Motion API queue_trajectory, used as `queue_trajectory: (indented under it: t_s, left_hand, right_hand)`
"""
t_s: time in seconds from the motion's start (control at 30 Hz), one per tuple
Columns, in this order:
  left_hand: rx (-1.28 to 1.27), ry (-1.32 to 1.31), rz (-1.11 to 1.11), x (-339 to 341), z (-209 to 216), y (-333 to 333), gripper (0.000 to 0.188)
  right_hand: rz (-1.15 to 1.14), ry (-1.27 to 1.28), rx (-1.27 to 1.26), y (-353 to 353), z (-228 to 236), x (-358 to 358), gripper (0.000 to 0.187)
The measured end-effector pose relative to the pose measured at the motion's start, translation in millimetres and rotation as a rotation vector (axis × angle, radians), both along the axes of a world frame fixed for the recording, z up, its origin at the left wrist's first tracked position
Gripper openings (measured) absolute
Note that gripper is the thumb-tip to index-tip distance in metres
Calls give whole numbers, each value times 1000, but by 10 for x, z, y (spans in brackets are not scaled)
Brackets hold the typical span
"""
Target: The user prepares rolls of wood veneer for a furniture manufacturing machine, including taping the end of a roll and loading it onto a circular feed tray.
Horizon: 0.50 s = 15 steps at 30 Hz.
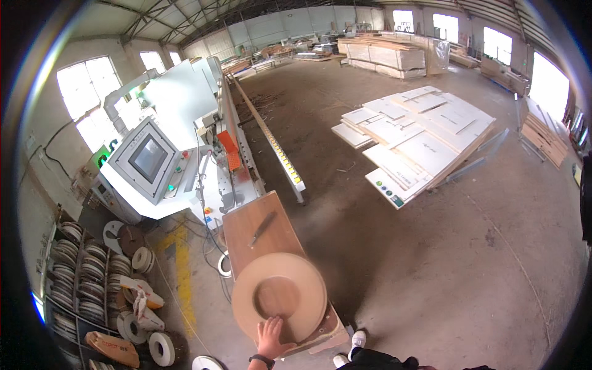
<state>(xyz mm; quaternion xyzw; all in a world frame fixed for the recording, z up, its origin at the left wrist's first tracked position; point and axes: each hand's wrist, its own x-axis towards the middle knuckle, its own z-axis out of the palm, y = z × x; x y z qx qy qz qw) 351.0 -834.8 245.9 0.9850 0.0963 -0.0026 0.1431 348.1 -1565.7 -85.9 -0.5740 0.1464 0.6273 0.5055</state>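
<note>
A large tan roll of edge-banding tape (pixel 246 290) lies flat on a brown wooden board-topped stand (pixel 243 219). Through its round centre hole the brown board shows. My left hand (pixel 270 337), with a dark band on the wrist, rests palm down on the near rim of the roll. Its fingers are spread and point away from me. Beyond the roll, a dark slim knife-like tool (pixel 264 227) lies on the board; its exact kind is too small to tell. My right hand is out of the picture.
A white machine with a screen panel (pixel 150 159) stands ahead on the left. A rack of tape rolls (pixel 92 271) fills the lower left, with loose rolls (pixel 161 349) beside it. White panels (pixel 425 135) are stacked at right. A long rail (pixel 271 139) runs alongside the machine.
</note>
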Motion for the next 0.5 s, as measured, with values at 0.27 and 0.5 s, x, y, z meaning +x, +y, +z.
queue_trajectory:
  t_s: [0.27, 0.5]
  left_hand:
    - [0, -145, -40, 199, -46, -6, 112]
    - [-44, -194, -46, 214, -42, -17, 107]
  right_hand:
    - [99, -314, -507, 431, 965, -179, 60]
    - [255, -330, -491, 908, 2318, 252, 35]
